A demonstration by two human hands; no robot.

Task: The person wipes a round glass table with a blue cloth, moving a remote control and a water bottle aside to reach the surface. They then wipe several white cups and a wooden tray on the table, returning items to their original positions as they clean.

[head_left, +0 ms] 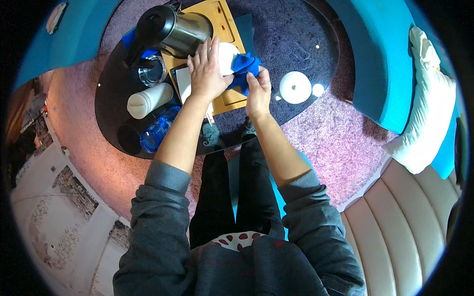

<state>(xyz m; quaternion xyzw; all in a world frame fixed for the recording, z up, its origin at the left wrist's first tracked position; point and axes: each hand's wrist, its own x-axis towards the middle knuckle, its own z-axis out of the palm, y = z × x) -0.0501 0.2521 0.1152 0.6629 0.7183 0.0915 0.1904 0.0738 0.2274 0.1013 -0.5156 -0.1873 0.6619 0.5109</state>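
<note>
Blue cloth (245,66) was pinched between the thumb and fingers of the right hand (258,93), against a white round vessel (228,55) over the wooden tray (224,29), while the left hand (206,74), fingers spread, was at that vessel's side near the steel kettle (190,33).

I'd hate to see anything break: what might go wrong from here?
The left hand is close beside the metal kettle in this view, so a bump might tip it; whether it is hot doesn't show. The white teapot sits near the edge of the dark table, so the right hand, holding the blue cloth, could knock it off.
</note>
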